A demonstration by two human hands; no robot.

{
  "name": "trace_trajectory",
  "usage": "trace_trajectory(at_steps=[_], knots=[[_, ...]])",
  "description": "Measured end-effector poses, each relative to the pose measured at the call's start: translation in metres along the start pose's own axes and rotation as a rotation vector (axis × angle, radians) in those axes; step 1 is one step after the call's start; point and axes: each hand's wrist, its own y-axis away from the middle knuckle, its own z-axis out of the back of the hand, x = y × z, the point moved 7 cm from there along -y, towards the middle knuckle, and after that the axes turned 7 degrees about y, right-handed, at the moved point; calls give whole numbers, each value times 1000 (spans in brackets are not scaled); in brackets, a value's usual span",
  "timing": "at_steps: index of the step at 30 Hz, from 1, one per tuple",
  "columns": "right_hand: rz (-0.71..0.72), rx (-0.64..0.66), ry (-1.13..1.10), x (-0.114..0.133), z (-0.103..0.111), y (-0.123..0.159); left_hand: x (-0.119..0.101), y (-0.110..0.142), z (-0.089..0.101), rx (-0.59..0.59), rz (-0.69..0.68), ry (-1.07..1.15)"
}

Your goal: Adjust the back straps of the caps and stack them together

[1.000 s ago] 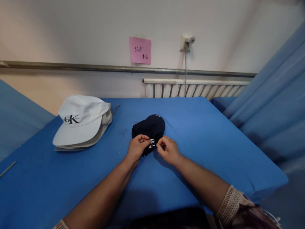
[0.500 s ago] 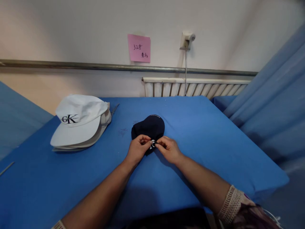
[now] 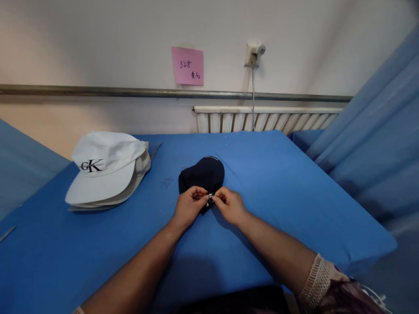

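Observation:
A dark navy or black baseball cap [image 3: 200, 175] lies on the blue table, its brim pointing away from me. At the cap's near edge is a small shiny metal buckle [image 3: 210, 199] on the back strap. My left hand [image 3: 189, 206] pinches the strap at the buckle's left side between thumb and forefinger. From the right, my right hand [image 3: 231, 206] pinches the same spot, thumb and forefinger pressed together. The fingertips almost meet and partly hide the buckle and strap.
Stacked white caps [image 3: 104, 152] with a black "CK" mark stand at the left of the blue table [image 3: 278, 183]. A thin rod [image 3: 7, 233] lies at the far left edge. Behind are a radiator [image 3: 265, 120] and a metal pipe [image 3: 131, 91]; a blue curtain [image 3: 376, 113] hangs right.
The view has shifted slightly, so the scene sits a little further left. Both hands stay pinched at the buckle with only slight finger movement.

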Motion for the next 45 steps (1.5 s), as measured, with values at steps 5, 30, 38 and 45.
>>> trace_trajectory(at_steps=[5, 30, 38, 45], knots=[[11, -38, 39, -10, 0, -5, -2, 0, 0, -17, 11, -2], [-322, 212, -447, -22, -9, -6, 0, -1, -1, 145, 27, -116], [-301, 135, -416, -28, -11, -9, -2, -2, -5, 206, 68, -73], [-93, 74, -227, -26, -2, -12, 5, 0, 3, 214, 244, 100]])
